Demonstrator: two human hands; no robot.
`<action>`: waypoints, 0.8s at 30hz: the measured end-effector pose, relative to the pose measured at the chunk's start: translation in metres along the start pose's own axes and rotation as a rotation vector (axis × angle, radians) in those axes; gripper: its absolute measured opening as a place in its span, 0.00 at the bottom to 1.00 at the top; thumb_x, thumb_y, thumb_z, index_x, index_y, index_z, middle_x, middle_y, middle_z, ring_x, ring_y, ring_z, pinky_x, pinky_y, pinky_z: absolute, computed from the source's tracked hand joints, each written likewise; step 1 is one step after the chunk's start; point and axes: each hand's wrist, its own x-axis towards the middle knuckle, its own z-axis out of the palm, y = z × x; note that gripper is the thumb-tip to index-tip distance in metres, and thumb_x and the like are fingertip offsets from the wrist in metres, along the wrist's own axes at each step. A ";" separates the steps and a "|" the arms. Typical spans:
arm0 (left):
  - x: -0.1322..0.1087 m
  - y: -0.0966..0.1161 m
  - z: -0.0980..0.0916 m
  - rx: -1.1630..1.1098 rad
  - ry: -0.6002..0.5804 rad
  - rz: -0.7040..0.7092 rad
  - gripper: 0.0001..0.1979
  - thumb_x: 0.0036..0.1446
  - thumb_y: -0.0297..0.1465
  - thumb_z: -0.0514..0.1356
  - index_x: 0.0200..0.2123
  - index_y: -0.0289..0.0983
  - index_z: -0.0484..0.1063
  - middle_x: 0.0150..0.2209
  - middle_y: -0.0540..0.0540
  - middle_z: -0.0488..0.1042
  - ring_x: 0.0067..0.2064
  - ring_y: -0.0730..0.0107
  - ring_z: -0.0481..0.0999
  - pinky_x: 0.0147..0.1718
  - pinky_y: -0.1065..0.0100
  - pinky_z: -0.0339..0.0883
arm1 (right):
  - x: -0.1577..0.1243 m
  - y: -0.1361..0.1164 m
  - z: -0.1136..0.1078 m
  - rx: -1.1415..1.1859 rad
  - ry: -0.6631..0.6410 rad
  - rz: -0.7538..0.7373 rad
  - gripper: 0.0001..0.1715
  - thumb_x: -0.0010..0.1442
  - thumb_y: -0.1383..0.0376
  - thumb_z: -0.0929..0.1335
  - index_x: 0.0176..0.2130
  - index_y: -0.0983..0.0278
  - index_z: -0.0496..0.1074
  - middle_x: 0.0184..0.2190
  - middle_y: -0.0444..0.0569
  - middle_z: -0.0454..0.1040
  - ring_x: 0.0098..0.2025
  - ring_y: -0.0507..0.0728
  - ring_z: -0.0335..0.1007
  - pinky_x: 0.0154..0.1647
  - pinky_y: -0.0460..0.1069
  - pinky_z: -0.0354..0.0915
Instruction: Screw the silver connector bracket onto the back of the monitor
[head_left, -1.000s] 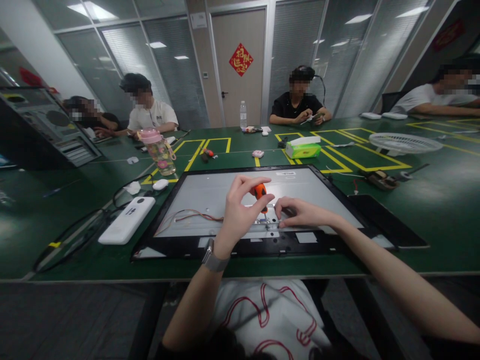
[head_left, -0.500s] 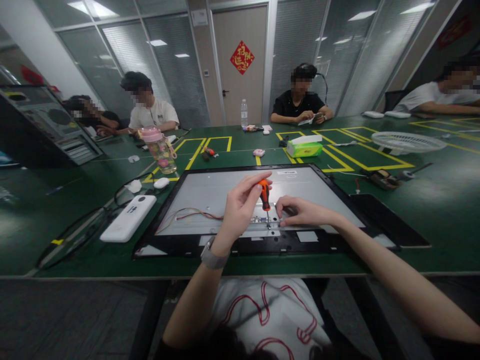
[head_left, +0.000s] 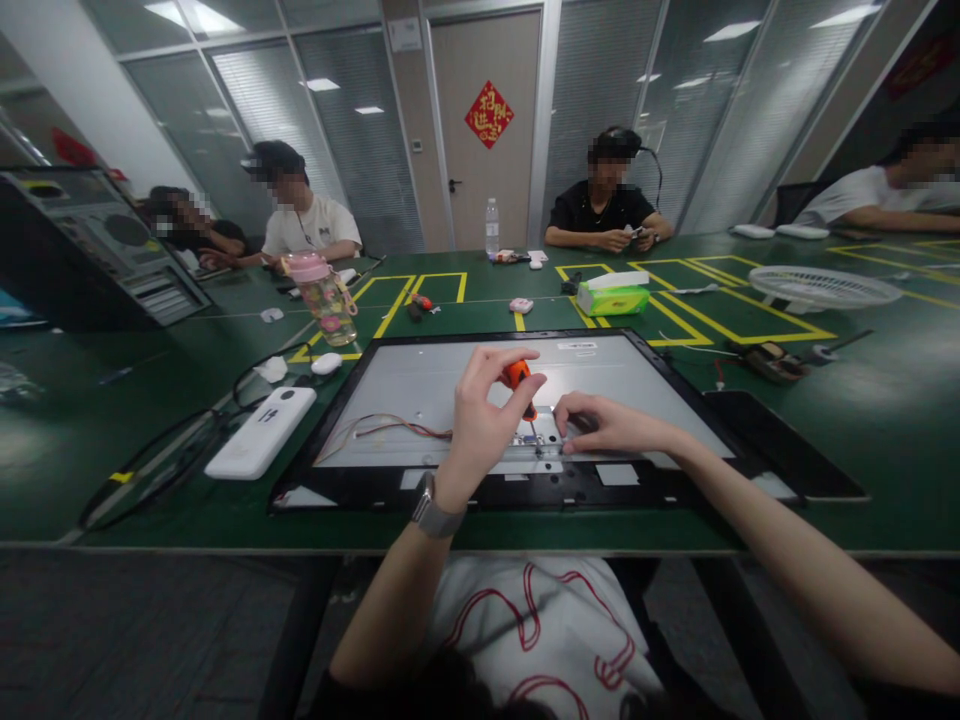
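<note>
My left hand [head_left: 484, 410] grips the orange and black handle of a screwdriver [head_left: 519, 376], thumb on one side and fingers on the other. The screwdriver leans slightly, and its shaft points down at a small circuit board [head_left: 529, 439] on the back of a flat display panel [head_left: 450, 375]. Just right of the shaft is my right hand [head_left: 600, 425], its fingers curled and thumb low at the board's metal plate [head_left: 550, 420]. Whatever lies between those fingers is hidden. Thin coloured wires [head_left: 397, 426] run left from the board across the panel.
Left of the panel lie a white power bank [head_left: 261, 434], a black cable [head_left: 150, 480] and a flowered bottle [head_left: 324, 305]. Behind it is a green tissue pack [head_left: 613, 295]. A black phone-like slab [head_left: 787, 445] and a white fan grille [head_left: 825, 285] are at right. Several people sit across.
My left thumb has swung away from the fingers around the handle, and the screwdriver leans a little more to the left. My right hand stays in place. The view shifts slightly.
</note>
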 end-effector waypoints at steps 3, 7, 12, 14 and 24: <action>0.001 0.001 -0.001 -0.060 -0.050 -0.001 0.11 0.62 0.32 0.59 0.47 0.41 0.76 0.44 0.45 0.74 0.43 0.69 0.74 0.42 0.68 0.69 | 0.000 -0.001 0.000 -0.001 -0.002 0.006 0.17 0.56 0.52 0.72 0.35 0.62 0.70 0.34 0.46 0.71 0.38 0.57 0.64 0.41 0.51 0.60; 0.001 0.000 -0.001 -0.185 -0.120 -0.067 0.14 0.65 0.30 0.53 0.50 0.41 0.74 0.45 0.44 0.75 0.41 0.71 0.76 0.42 0.68 0.70 | 0.001 -0.002 0.000 0.006 -0.002 0.011 0.18 0.56 0.51 0.72 0.34 0.62 0.70 0.34 0.46 0.71 0.39 0.57 0.64 0.41 0.51 0.60; 0.000 -0.002 0.000 0.028 0.029 -0.015 0.11 0.60 0.33 0.61 0.45 0.40 0.77 0.40 0.46 0.72 0.40 0.70 0.73 0.42 0.67 0.69 | 0.000 -0.003 0.000 0.008 -0.008 -0.001 0.18 0.56 0.51 0.72 0.34 0.62 0.70 0.34 0.47 0.71 0.40 0.58 0.65 0.43 0.52 0.59; 0.001 -0.001 -0.001 -0.057 -0.021 -0.031 0.13 0.64 0.32 0.55 0.49 0.40 0.76 0.43 0.44 0.74 0.44 0.68 0.74 0.45 0.65 0.69 | 0.000 -0.003 -0.001 0.012 -0.009 0.002 0.17 0.56 0.52 0.72 0.35 0.63 0.70 0.35 0.47 0.71 0.40 0.58 0.65 0.43 0.52 0.60; 0.001 -0.004 -0.001 -0.225 -0.107 -0.070 0.14 0.66 0.32 0.53 0.50 0.43 0.75 0.45 0.44 0.75 0.46 0.68 0.75 0.46 0.65 0.70 | 0.000 -0.003 -0.001 -0.008 -0.001 0.009 0.17 0.56 0.51 0.72 0.34 0.62 0.70 0.34 0.46 0.71 0.38 0.57 0.64 0.40 0.51 0.59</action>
